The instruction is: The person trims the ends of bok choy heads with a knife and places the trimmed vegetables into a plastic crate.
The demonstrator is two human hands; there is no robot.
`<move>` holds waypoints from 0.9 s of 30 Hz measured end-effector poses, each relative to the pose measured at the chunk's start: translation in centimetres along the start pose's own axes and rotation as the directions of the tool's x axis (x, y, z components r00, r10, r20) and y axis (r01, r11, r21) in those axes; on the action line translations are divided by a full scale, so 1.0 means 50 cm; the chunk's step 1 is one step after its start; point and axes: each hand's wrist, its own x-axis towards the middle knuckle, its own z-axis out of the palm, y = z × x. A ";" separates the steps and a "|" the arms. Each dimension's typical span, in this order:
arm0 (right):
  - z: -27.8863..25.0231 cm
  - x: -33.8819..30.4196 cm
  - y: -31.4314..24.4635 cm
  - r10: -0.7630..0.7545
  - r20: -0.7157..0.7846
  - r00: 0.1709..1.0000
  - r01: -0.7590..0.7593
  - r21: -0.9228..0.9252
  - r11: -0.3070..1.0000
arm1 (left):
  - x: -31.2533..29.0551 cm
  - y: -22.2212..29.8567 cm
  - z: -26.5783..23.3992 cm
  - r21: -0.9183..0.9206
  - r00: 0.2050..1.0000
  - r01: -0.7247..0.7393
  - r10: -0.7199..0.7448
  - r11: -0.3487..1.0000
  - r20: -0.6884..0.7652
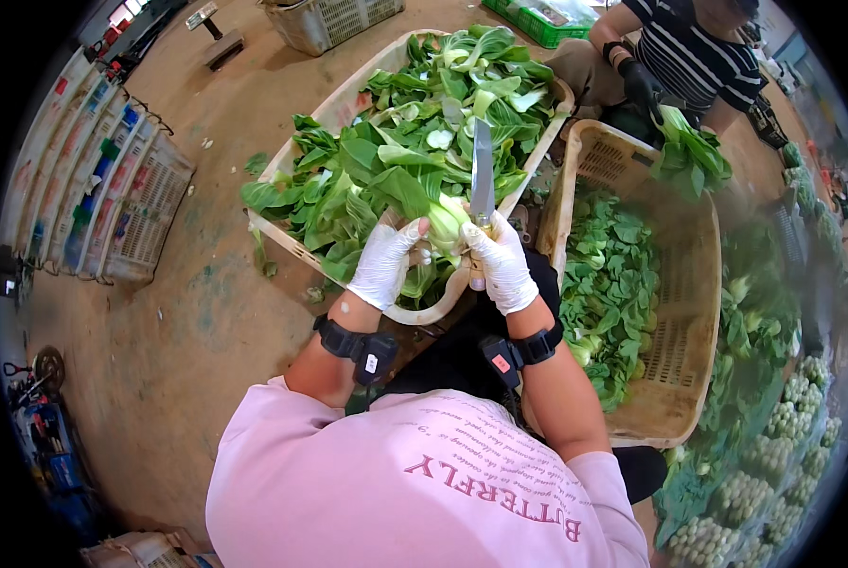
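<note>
My left hand (pixel 383 260), in a white glove, is closed around a head of bok choy (pixel 448 224), its pale base turned toward my right hand. In my white-gloved right hand (pixel 503 265) is a knife (pixel 483 170), its wide blade pointing up and away from me. The right thumb reaches to the base of the bok choy. Both hands are over the near end of a long cream crate (pixel 322 121) heaped with loose green leaves (pixel 367 161) and trimmings. Part of the knife handle is hidden by my fingers.
A second crate (pixel 698 350) with bok choy (pixel 613 293) stands at my right. Beyond it a co-worker (pixel 694 47) in a striped shirt holds another bok choy (pixel 689 151). Stacked crates (pixel 102 180) stand at left. Bundled bok choy (pixel 741 497) lies at far right; a green crate (pixel 538 26) sits behind.
</note>
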 end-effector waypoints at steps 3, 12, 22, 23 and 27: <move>-0.003 -0.007 -0.007 -0.085 -0.004 0.996 0.085 -0.020 0.996 | 0.005 0.012 0.029 0.150 0.997 -0.072 0.072 0.986 0.004; -0.252 -0.409 -0.193 -0.276 -0.737 0.617 0.130 -0.250 0.959 | -0.026 0.018 0.074 0.264 0.925 -0.050 -0.055 0.963 0.377; -0.453 -0.580 -0.357 -0.621 -0.776 0.113 0.750 -0.343 0.566 | 0.094 -0.188 0.496 0.547 0.389 -0.053 -0.487 0.836 0.782; -0.457 -0.564 -0.305 -0.540 -0.812 0.223 0.699 -0.253 0.668 | 0.098 -0.269 0.539 0.612 0.304 0.016 -0.587 0.791 0.750; -0.409 -0.500 -0.262 -0.306 -0.846 0.437 0.433 -0.100 0.896 | 0.110 -0.653 0.566 0.301 -0.045 -0.914 -0.806 0.272 0.591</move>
